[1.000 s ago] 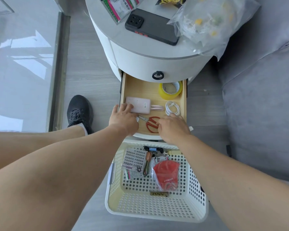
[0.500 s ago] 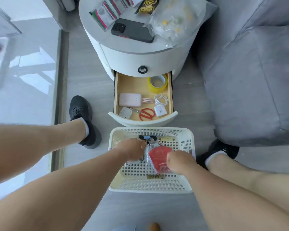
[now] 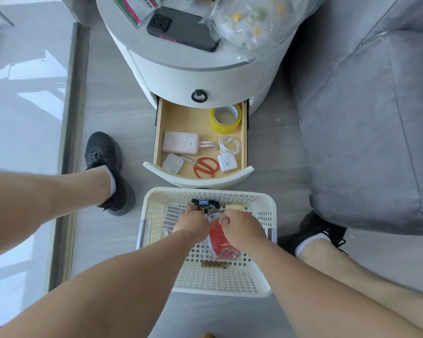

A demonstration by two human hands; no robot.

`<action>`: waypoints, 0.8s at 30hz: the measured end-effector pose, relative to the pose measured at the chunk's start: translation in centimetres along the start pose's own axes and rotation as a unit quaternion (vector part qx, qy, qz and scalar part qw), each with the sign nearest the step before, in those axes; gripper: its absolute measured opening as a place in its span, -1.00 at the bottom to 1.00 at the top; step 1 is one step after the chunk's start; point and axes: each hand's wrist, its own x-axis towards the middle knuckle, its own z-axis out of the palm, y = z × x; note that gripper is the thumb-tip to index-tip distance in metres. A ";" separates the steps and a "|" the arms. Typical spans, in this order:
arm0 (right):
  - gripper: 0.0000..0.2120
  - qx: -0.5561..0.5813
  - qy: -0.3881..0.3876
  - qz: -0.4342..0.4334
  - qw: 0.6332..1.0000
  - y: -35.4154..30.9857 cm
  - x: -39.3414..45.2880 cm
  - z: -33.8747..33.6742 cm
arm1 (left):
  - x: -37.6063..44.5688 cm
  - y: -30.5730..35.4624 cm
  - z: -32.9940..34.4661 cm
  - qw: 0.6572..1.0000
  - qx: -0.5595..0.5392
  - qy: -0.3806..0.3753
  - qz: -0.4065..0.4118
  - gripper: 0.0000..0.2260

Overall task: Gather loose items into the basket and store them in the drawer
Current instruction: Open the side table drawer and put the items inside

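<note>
A white perforated basket (image 3: 263, 242) stands on the floor in front of the open wooden drawer (image 3: 186, 118) of a round white cabinet. Both my hands are inside the basket. My left hand (image 3: 193, 223) reaches down beside a silver blister pack (image 3: 172, 212), its fingers curled next to a bunch of keys (image 3: 206, 206); what they hold is hidden. My right hand (image 3: 239, 231) curls over a red packet (image 3: 216, 240) and pinches its top. The drawer holds yellow tape (image 3: 226, 118), a pink power bank (image 3: 180, 142), a white cable (image 3: 230, 145), a charger (image 3: 227, 163), red scissors (image 3: 205, 167) and an earphone case (image 3: 172, 163).
On the cabinet top (image 3: 142, 48) lie a black phone (image 3: 183, 28), sachets (image 3: 132, 6) and a clear plastic bag (image 3: 252, 18). A grey sofa (image 3: 366, 118) stands to the right. My shoes (image 3: 103, 152) flank the basket, and a glass panel runs along the left.
Both hands left the drawer and moved back down into the basket. An earphone case and a white charger now lie in the drawer. The right hand has closed on the red packet.
</note>
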 end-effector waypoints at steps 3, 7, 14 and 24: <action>-0.68 0.033 0.021 -0.006 0.999 -0.3 1.7 -2.1 | -0.2 0.3 -1.5 0.998 -0.050 0.024 -0.009 -0.69; -0.73 0.032 -0.026 0.000 0.999 -0.4 2.3 -3.8 | -1.4 -0.2 -3.6 0.987 -0.158 0.008 -0.008 -0.69; -0.38 -0.016 -0.117 0.011 0.993 -1.2 0.7 -1.6 | -6.6 -0.8 -5.0 0.985 -0.103 -0.102 0.098 -0.66; -0.29 -0.055 -0.088 0.023 0.994 1.6 -1.4 2.6 | -3.6 -1.0 -0.9 0.999 0.007 -0.021 0.044 -0.41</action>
